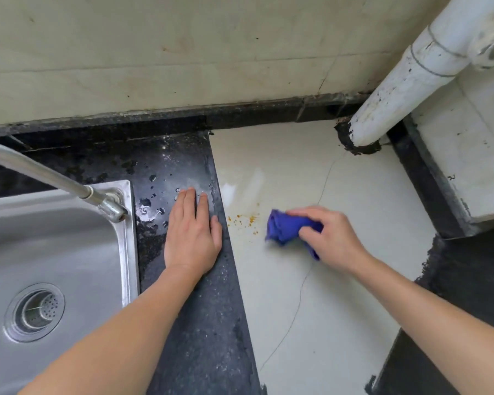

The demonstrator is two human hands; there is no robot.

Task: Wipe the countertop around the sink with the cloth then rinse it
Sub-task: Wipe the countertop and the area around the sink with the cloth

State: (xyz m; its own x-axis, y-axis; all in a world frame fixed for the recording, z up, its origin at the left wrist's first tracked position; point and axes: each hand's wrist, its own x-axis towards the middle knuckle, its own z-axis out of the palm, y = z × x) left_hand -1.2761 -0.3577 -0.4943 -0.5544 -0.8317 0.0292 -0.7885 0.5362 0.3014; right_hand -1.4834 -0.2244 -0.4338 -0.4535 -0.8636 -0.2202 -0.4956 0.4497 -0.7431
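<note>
Two arms (131,332) over the countertop (354,195).
Left hand (191,235) lies flat, fingers straight, one cut-off sink (54,238) beside it; right hand (330,238) squeezes one blurry blue cloth (283,228), half hidden under it.

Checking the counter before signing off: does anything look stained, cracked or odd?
Yes: orange specks dot the pale countertop just left of the blue cloth the right hand grips. A thin crack runs down that same slab.

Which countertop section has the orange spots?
The pale section, right of the dark wet strip by the sink; the spots lie just left of the blue cloth.
</note>
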